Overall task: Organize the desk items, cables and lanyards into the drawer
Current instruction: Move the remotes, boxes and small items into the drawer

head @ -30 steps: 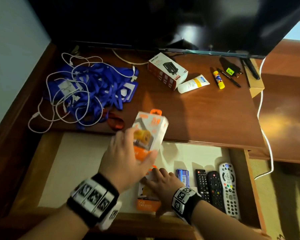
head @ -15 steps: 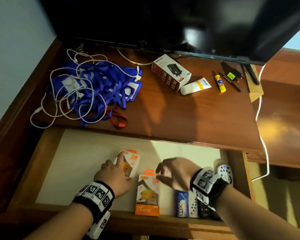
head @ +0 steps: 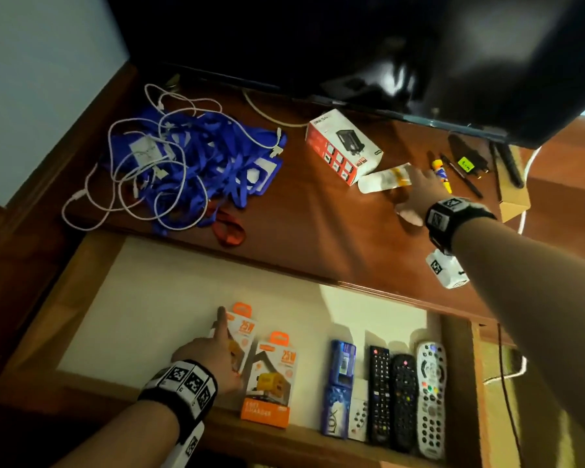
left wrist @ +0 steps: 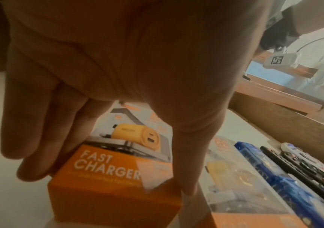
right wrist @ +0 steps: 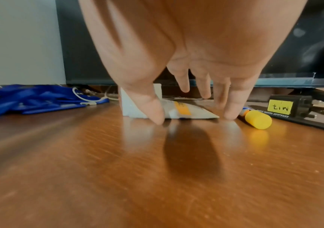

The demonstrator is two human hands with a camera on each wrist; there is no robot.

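In the open drawer (head: 142,312) my left hand (head: 217,352) holds an orange and white fast charger box (head: 242,327) lying flat, thumb on one side and fingers on the other (left wrist: 112,169). A second charger box (head: 271,376) lies just right of it. My right hand (head: 416,187) reaches over the desk top with fingers spread, its tips coming down around a white tube with a yellow band (head: 384,179), not closed on it (right wrist: 191,108). Blue lanyards (head: 200,163) tangled with white cables (head: 122,184) lie at the desk's left, with a red lanyard (head: 228,228) beside them.
A red and white box (head: 343,146) lies left of the tube. A glue stick (right wrist: 256,119), a pen (head: 463,177) and a black labelled adapter (right wrist: 286,106) lie to its right. Blue soap boxes (head: 340,369) and three remotes (head: 404,400) fill the drawer's right. A TV (head: 352,45) overhangs the back.
My left hand brought the charger box down and laid it in the drawer beside the other one. My right hand left the drawer and reached up to the white tube.
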